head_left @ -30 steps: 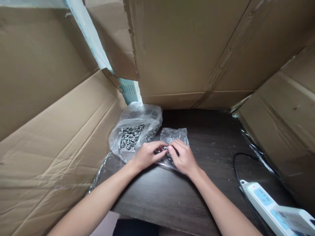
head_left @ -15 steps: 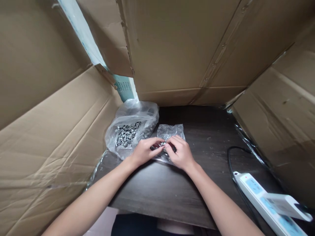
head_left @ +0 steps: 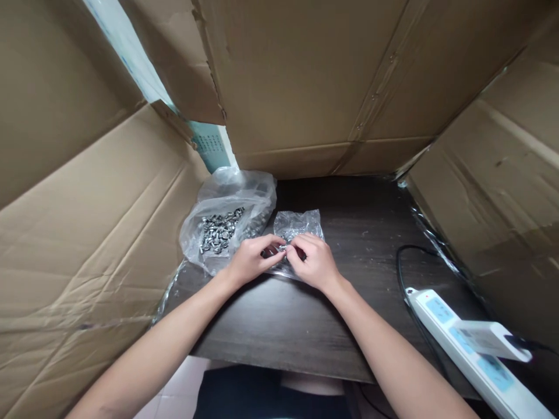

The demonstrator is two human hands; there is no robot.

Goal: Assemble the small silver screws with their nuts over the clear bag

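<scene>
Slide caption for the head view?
Left hand and right hand meet at a metal part beside an open plastic bag of metal fasteners.

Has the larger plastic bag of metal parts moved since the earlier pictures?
No. The larger plastic bag keeps its place by the lower left corner of the back cardboard panel; the camera's view shifted instead.

Dark table (head_left: 279,326) beneath large bag (head_left: 255,212), small bag (head_left: 299,222), power strip (head_left: 475,356)
</scene>
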